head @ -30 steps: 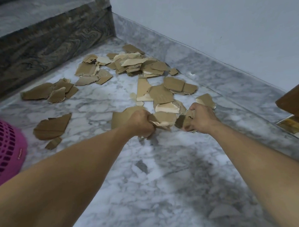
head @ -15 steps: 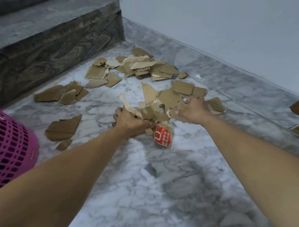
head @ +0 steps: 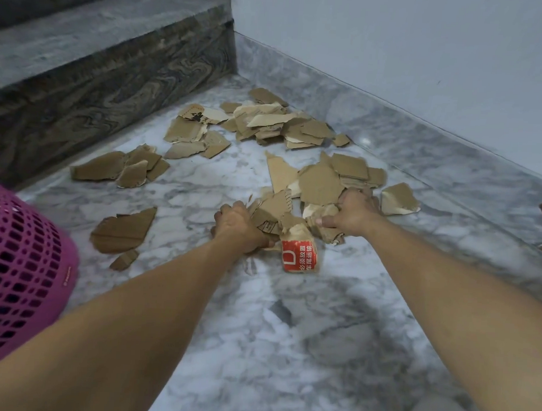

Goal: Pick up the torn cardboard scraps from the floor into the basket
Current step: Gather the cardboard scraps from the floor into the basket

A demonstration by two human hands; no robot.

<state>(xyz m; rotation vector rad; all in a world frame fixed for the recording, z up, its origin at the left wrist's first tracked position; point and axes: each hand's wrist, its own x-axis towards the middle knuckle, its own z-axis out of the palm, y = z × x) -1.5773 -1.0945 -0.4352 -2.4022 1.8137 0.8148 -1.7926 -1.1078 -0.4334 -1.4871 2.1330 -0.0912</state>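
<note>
**Cardboard mostly still on the floor; first handful being gathered**

Cardboard lies scattered over the marble floor (head: 195, 342) in the head view, the only view here. Both hands are down in the nearest cluster. The left hand (head: 236, 227) has its fingers curled round a bunch of scraps (head: 272, 211) at its right side, and the right hand (head: 353, 213) grips crumpled pieces from the other side, thumb pointing inward. Between them hangs a scrap with a red label (head: 298, 256), caught in the bundle by its top edge and touching or just above the floor; I cannot tell which.

The pink basket (head: 21, 272) stands at the left edge, well apart from the hands. Its inside is not visible, so whether anything is already in it cannot be told.

Plenty is left. A far pile (head: 276, 124) sits by the wall corner, a group (head: 122, 169) lies below the step (head: 98, 82), a large piece (head: 124, 231) with a small one beside it lies near the basket, and flat pieces (head: 320, 182) remain just behind the hands, plus one (head: 399, 200) to their right.

My judgement: the task is at an early stage, with the bundle gripped but not yet carried to the basket, and several more trips needed.
</note>
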